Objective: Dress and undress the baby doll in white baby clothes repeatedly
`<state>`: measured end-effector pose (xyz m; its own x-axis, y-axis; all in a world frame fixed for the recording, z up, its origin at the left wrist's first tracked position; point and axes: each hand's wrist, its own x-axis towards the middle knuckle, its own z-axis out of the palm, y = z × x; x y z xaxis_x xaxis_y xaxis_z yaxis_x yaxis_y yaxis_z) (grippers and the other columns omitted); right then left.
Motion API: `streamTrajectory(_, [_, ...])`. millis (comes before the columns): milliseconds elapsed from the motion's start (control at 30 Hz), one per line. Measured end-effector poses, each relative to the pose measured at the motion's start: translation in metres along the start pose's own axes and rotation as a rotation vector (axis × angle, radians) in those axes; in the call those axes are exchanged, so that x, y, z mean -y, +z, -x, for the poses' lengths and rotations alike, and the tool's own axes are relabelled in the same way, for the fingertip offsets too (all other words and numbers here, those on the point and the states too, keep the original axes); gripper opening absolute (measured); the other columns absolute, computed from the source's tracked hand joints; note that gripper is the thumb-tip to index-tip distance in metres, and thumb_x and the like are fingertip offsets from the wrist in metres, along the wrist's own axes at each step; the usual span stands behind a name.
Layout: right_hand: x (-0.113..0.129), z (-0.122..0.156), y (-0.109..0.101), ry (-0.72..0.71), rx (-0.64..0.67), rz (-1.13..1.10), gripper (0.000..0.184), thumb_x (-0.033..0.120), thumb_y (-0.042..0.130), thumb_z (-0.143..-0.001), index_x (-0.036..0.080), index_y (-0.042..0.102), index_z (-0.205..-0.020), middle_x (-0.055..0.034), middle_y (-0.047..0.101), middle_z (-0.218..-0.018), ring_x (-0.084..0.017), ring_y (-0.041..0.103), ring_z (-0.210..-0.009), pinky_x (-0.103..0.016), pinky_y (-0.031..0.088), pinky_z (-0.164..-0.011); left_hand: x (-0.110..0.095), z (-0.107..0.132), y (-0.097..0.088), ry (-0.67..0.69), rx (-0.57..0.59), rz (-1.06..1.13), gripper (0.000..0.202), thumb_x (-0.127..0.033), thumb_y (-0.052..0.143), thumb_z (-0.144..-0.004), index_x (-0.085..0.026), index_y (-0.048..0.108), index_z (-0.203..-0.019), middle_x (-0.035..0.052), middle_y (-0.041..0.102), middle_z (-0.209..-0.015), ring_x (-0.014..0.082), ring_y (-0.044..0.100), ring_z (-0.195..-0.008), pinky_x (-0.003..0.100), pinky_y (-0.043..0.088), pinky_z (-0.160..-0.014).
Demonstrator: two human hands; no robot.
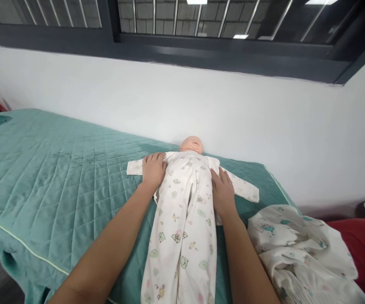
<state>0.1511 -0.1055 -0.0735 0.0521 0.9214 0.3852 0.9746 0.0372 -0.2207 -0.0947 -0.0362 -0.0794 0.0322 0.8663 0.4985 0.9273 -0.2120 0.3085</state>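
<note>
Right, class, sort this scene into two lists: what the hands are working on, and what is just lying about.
In hand: baby doll; its printed sleepsuit; left hand and right hand, both flat at its sides.
Lying about: crumpled printed cloth; green quilted cover.

Doll point(191, 145) in printed white romper point(182, 211) lies face-up
</note>
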Motion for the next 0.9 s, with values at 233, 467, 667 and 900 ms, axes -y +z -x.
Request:
streamTrajectory(233, [0.004,0.004,-0.003,0.116,0.138,0.132,0.058,0.020,0.027,-0.096,0.027,0.030,-0.153,-0.0048,0.018,-0.163,-0.031,0.015,-0.149,-0.058,0.026,-0.114,0.013,-0.007,-0.004,-0.103,0.011,-0.047,0.038,-0.019,0.039,-0.094,-0.024,0.056,-0.127,0.0083,0.065,-0.123,0.0261,0.056,-0.116,0.041,0.039,-0.096])
streamTrajectory(467, [0.007,0.003,-0.006,0.216,0.128,0.109,0.056,0.028,0.025,-0.097,0.024,0.028,-0.153,-0.0053,0.019,-0.162,-0.031,0.016,-0.149,-0.061,0.026,-0.113,0.035,-0.009,-0.005,-0.174,0.033,-0.013,0.037,-0.023,0.037,-0.096,-0.028,0.058,-0.126,0.0057,0.065,-0.125,0.0236,0.058,-0.114,0.036,0.041,-0.091])
streamTrajectory(667, [0.012,-0.005,-0.007,0.241,0.097,0.126,0.054,0.033,0.019,-0.100,0.021,0.033,-0.151,-0.0104,0.023,-0.161,-0.033,0.019,-0.147,-0.060,0.027,-0.112,0.034,-0.010,-0.001,-0.180,0.033,0.013,0.037,-0.024,0.038,-0.096,-0.028,0.060,-0.124,0.0060,0.066,-0.123,0.0249,0.058,-0.114,0.038,0.040,-0.094])
streamTrajectory(900, [0.012,-0.032,-0.008,0.068,0.131,0.287,0.055,0.024,0.025,-0.099,0.030,0.024,-0.154,-0.0085,0.016,-0.163,-0.030,0.021,-0.147,-0.059,0.024,-0.113,0.034,-0.012,0.000,-0.169,0.016,0.028,0.035,-0.034,0.038,-0.097,-0.030,0.062,-0.122,0.0049,0.066,-0.122,0.0252,0.057,-0.114,0.038,0.040,-0.094])
